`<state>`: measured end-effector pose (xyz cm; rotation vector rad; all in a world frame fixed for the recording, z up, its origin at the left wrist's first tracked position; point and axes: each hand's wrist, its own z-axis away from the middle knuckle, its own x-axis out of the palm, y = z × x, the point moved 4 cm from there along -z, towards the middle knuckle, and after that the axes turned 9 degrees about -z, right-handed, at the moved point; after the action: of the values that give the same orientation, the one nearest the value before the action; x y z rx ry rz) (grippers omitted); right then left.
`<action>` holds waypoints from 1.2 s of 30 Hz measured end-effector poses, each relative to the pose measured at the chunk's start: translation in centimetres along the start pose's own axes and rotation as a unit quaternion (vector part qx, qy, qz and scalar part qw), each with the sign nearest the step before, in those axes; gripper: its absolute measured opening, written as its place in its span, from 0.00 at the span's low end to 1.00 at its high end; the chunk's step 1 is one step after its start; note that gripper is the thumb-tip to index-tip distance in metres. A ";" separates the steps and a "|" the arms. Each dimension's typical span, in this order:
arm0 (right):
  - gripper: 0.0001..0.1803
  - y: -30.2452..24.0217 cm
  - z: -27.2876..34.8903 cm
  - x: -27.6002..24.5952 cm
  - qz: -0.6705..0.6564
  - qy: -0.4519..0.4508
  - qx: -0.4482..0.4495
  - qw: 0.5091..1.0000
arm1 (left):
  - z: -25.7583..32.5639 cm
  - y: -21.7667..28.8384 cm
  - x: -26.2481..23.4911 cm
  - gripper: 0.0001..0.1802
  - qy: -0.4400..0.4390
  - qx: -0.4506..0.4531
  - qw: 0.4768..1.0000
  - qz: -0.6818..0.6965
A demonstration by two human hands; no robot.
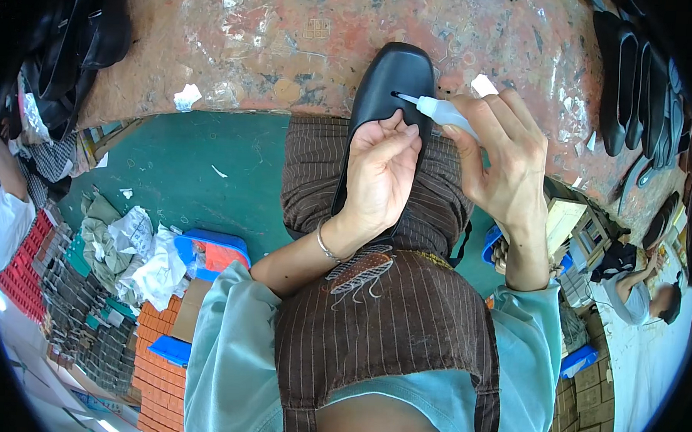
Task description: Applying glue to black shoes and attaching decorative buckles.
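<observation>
A black square-toed shoe points away from me, its toe over the table edge and its heel end toward my lap. My left hand holds it with the fingers tucked into the opening. In my right hand is a translucent white squeeze bottle with a thin nozzle, gripped between thumb and fingers. The nozzle tip meets a small dark slot in the shoe's upper, just ahead of my left fingertips. What lies inside the shoe is hidden.
The worn reddish table bears scraps of white paper. Black shoes stand at right, more black shoes at left. A blue bin sits on the green floor. Other people work at both sides.
</observation>
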<state>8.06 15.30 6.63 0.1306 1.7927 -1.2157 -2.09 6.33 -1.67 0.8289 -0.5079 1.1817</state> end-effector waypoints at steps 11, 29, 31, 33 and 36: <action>0.10 3.0 1.5 -1.1 -0.120 0.046 0.065 0.990 | 0.1 0.0 -0.2 0.07 0.014 -0.010 1.000 0.012; 0.22 6.8 3.6 -2.4 0.072 0.421 -0.011 0.904 | 0.0 -0.3 -0.6 0.14 0.019 -0.020 0.999 0.042; 0.16 4.8 -0.2 -1.4 0.047 0.329 -0.070 0.941 | 0.1 -0.2 -0.6 0.11 0.010 -0.002 0.999 0.047; 0.11 5.8 -5.4 0.0 0.098 0.292 -0.078 0.948 | 0.0 0.1 -0.5 0.08 -0.001 0.010 0.998 0.057; 0.11 8.6 -9.5 0.4 0.134 0.266 -0.068 0.952 | -0.1 0.0 -0.5 0.08 0.024 0.004 0.998 0.051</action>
<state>6.56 26.83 1.24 0.6518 2.2240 -0.9070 -2.28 6.08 -2.10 0.7865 -0.5109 1.2956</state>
